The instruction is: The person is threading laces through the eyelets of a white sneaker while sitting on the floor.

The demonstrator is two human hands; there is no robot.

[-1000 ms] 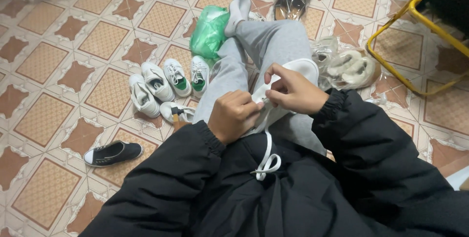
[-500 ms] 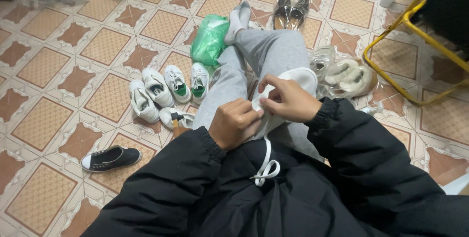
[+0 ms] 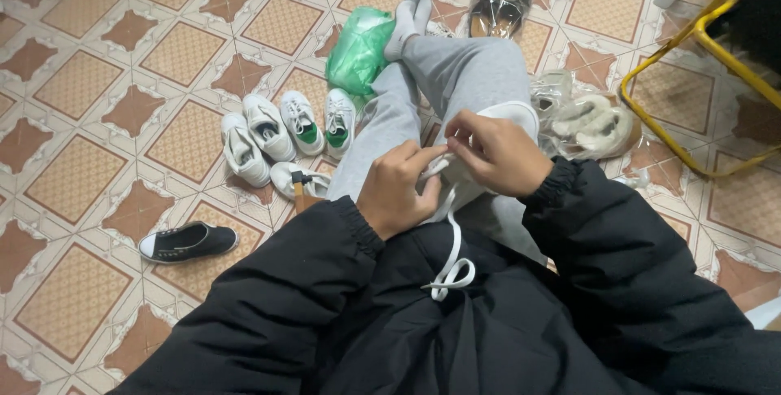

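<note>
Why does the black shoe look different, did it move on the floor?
No. The black shoe lies on the same patterned floor tile as before, left of the white sneakers; only the head camera shifted.

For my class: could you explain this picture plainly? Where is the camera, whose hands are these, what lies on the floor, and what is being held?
There is no machine here. The camera sits on a person's head and looks down, so you see their own black padded jacket sleeves, grey trousers and both hands.

The left hand and right hand meet over a white shoe resting on the lap, pinching its white lace, whose looped end hangs down over the jacket.

On the patterned tiled floor lie several white sneakers with green heel patches, one black slip-on shoe with a white toe, a crumpled green plastic bag, fluffy cream slippers in clear wrapping and a yellow metal frame.
</note>
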